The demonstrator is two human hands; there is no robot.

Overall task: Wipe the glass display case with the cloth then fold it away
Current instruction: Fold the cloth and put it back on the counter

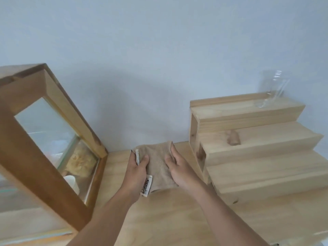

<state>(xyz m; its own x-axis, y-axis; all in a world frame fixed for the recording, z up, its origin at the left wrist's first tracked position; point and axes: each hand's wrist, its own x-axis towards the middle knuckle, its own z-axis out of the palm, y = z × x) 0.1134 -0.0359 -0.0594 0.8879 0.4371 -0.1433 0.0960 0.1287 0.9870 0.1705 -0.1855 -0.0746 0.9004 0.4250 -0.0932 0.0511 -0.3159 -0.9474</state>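
A beige cloth (pixel 158 162) lies folded on the wooden tabletop (pixel 168 215) near the wall, with a white label sticking out at its near left corner. My left hand (pixel 137 170) grips the cloth's left edge, thumb on top. My right hand (pixel 179 169) presses flat on the cloth's right side, fingers spread. The glass display case (pixel 44 132), framed in brown wood, stands at the left with pale objects visible behind its panes.
A stepped wooden riser (pixel 257 153) stands just right of the cloth, with a clear glass jar (pixel 271 87) on its top step and a small wooden piece (pixel 233 137) on the second. A pale wall runs right behind.
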